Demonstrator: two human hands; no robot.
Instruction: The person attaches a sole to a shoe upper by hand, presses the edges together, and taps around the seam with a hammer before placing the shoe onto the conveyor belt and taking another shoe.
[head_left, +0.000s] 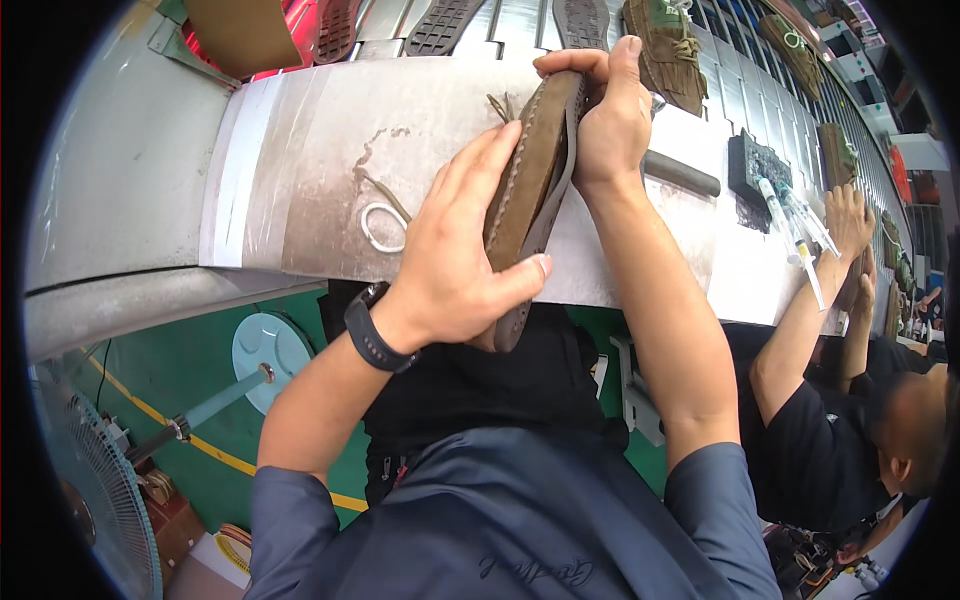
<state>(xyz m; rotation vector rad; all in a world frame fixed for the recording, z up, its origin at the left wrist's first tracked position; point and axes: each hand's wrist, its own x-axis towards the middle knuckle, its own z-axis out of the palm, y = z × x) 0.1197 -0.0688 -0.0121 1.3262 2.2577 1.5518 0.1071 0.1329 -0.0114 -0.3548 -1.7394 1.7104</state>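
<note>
Between my two hands a brown shoe (pixel 519 195) is held on edge above the near side of the worktable, its stitched edge running lengthwise. Along its right side lies a dark sole (pixel 563 180), with a narrow dark gap between sole and upper in the middle. My left hand (pixel 455 245) presses its fingers flat against the upper, thumb near the lower end. My right hand (pixel 612 120) wraps the far end from the sole side, thumb pointing up. Short laces (pixel 502 108) stick out behind the shoe.
On the worktable (pixel 310 170) lie a white ring (pixel 383 228), a dark rod-like handle (pixel 682 173), a black block (pixel 757 165) and several syringes (pixel 797 225). Soles (pixel 445 25) and a laced shoe (pixel 668 55) line the rollers behind. A co-worker (pixel 830 430) works at right; a fan (pixel 100 490) stands left.
</note>
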